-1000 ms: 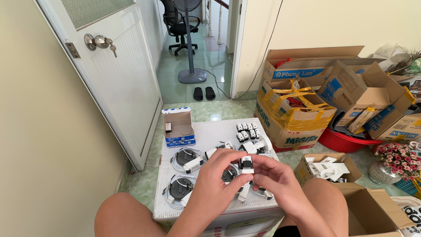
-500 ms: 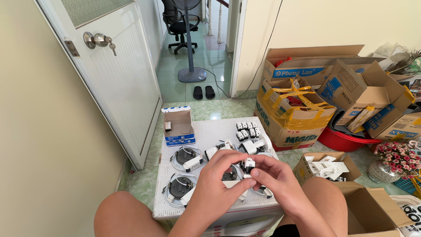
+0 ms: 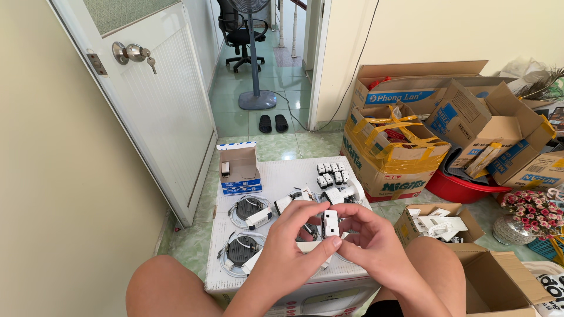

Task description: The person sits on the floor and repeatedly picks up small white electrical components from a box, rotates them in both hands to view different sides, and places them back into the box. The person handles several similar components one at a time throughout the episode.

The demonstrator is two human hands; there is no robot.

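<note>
You hold a small white block [image 3: 331, 223] upright between both hands, over the near edge of the white box [image 3: 276, 176] you use as a table. Your left hand [image 3: 292, 249] pinches it from the left, your right hand [image 3: 376, 246] from the right, fingertips close so its top faces you. Round lamps [image 3: 247, 208] lie to the left, a row of blocks [image 3: 332, 172] farther off, and an open carton [image 3: 239, 170] at the far left corner.

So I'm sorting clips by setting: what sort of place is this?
Probably a home used for piecework: tiled floor, slippers by the doorway, stacked cardboard boxes, and a low white table of small fittings.
</note>
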